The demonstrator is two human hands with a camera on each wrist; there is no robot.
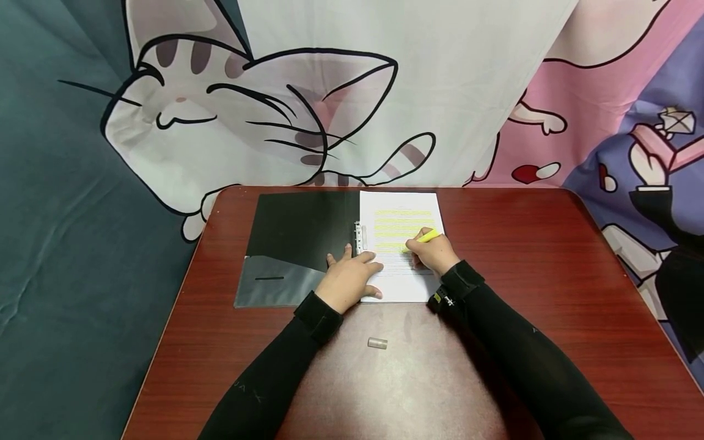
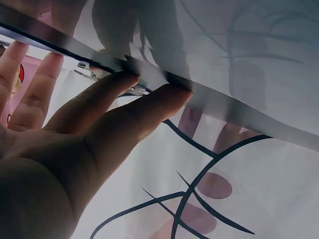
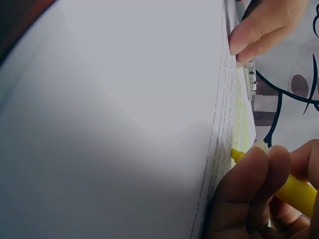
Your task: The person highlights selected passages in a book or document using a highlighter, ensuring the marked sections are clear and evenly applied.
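A yellow highlighter (image 1: 428, 236) is pinched in my right hand (image 1: 434, 252), its tip at the printed lines of a white sheet (image 1: 396, 287). Yellow marking covers many of the upper lines; those lower down are plain. The paper lies on the right side of an opened black folder (image 1: 302, 226), by its metal clip (image 1: 359, 237). With fingers spread, my left hand (image 1: 346, 281) rests across the folder's middle and the sheet's left edge. In the right wrist view, the highlighter's tip (image 3: 236, 155) meets the paper near the marked lines.
A small greyish cylindrical cap (image 1: 377, 343) lies on the reddish-brown table (image 1: 550, 275) in front of the folder. The folder's left cover has a clear pocket (image 1: 275, 290). A printed cat curtain (image 1: 467, 91) hangs behind the table's far edge.
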